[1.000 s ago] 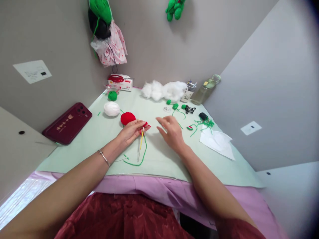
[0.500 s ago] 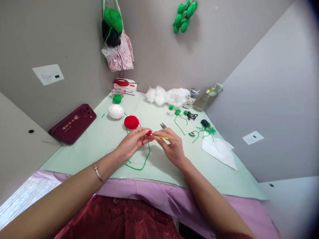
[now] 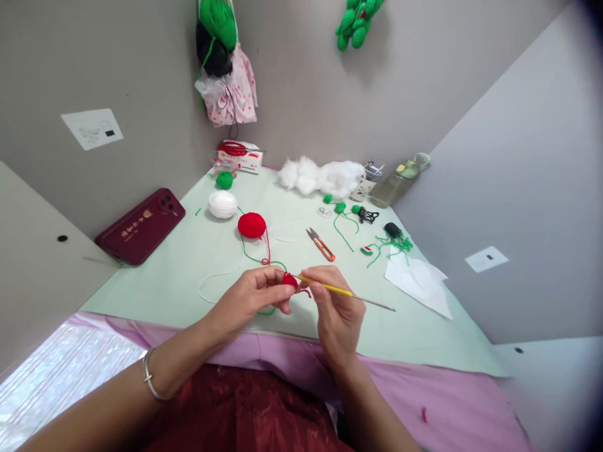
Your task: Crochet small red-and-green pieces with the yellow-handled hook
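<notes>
Between the thumb and fingers of my left hand is a small red crochet piece. My right hand grips a crochet hook by its yellow handle, one end meeting the red piece and the other metal end pointing right. A red strand runs from the piece up to the red yarn ball on the table. Green and white yarn strands lie loosely around and behind my left hand. Orange-handled thread snips rest just beyond my right hand.
White and green yarn balls sit at the back left, near a maroon phone. White stuffing, a cup of pens and a bottle line the back. Small green crochet pieces and paper lie right.
Both hands have come lower in the picture, nearer my body. The hook now slants out to the right with its far end showing. The snips, mostly hidden before, are in full view.
</notes>
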{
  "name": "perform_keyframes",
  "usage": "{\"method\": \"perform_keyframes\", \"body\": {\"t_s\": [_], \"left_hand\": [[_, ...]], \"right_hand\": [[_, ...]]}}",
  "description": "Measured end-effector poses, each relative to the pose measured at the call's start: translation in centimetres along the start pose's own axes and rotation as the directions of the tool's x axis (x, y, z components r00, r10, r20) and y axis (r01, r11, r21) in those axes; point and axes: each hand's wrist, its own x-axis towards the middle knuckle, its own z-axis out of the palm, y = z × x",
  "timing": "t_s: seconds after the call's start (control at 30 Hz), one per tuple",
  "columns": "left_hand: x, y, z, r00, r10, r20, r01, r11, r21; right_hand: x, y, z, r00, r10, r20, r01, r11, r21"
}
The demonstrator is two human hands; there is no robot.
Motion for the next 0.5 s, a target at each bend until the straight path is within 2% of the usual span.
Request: {"method": "perform_keyframes", "body": {"t_s": [0.13, 0.2, 0.3, 0.37, 0.43, 0.5], "left_hand": [[0.1, -0.4, -0.2, 1.000, -0.022, 0.006, 0.022, 1.000, -0.001], [0.1, -0.4, -0.3, 1.000, -0.012, 0.016, 0.012, 1.000, 0.015], [-0.1, 0.0, -0.4, 0.999, -0.009, 0.044, 0.005, 0.997, 0.082], [-0.5, 0.5, -0.6, 0.994, -0.032, 0.105, 0.015, 0.987, 0.161], [-0.8, 1.2, -1.0, 0.985, -0.064, 0.163, 0.021, 0.967, 0.255], [-1.0, 2.2, -1.8, 0.987, -0.044, 0.156, -0.016, 0.931, 0.365]], "right_hand": [[-0.3, -0.5, -0.3, 0.984, 0.062, 0.168, -0.061, 0.998, -0.013], [-0.3, -0.6, -0.3, 0.976, 0.088, 0.200, -0.081, 0.996, -0.043], [-0.1, -0.7, -0.1, 0.978, 0.116, 0.174, -0.110, 0.993, -0.044], [0.0, -0.7, 0.0, 0.981, 0.150, 0.120, -0.151, 0.989, -0.005], [0.3, -0.6, -0.3, 0.970, 0.231, 0.070, -0.236, 0.970, 0.064], [0.5, -0.5, -0.9, 0.938, 0.338, 0.074, -0.346, 0.926, 0.151]]}}
